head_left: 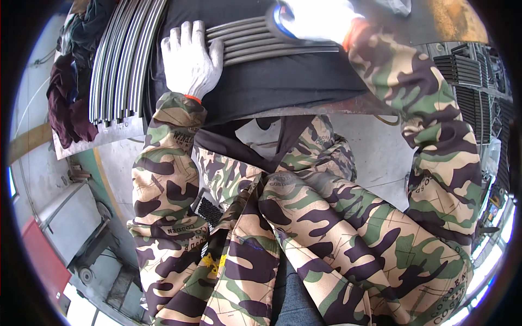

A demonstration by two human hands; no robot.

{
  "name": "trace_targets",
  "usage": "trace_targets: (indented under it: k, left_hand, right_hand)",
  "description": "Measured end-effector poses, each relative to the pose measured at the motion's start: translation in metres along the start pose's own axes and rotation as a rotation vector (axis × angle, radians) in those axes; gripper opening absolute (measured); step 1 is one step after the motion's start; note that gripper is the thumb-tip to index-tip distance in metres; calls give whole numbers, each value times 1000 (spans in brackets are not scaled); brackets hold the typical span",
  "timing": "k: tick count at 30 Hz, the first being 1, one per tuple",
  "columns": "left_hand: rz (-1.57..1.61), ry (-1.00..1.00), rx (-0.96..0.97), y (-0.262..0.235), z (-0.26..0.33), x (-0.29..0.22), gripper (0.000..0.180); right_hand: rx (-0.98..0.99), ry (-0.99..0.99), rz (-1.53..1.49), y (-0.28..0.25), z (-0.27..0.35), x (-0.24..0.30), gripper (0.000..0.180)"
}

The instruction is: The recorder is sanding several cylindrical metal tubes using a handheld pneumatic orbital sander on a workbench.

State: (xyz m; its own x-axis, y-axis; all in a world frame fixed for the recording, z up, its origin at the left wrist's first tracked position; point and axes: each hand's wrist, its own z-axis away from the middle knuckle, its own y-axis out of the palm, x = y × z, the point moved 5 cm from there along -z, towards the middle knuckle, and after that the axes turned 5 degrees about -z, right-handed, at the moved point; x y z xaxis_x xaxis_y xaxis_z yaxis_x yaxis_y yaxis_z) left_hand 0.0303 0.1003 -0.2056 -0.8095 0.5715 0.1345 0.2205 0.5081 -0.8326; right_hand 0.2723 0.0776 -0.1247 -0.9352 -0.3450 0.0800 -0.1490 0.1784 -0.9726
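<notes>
Fingers (186, 33) of the gloved left hand (191, 64) lie flat and a little apart, at the left ends of several metal rods (247, 39) on the black cloth (293, 79). The gloved right hand (321, 22) is over the same rods, at a blue-edged thing (280, 22); because of glare, I cannot tell how its fingers close. More rods (122, 60) lie side by side, farther left.
</notes>
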Motion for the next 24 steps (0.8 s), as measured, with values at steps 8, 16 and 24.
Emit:
trace_targets:
  k: [8,16,24]
  left_hand:
    - [3,-35,66,-5,1,0,51]
    - [-4,-18,-22,-5,8,-2,56]
    - [6,-55,22,-12,10,0,52]
  right_hand:
    - [14,-72,-92,4,-9,34,24]
    - [106,-69,-76,4,-15,48,28]
    - [96,-111,-85,5,-9,57,26]
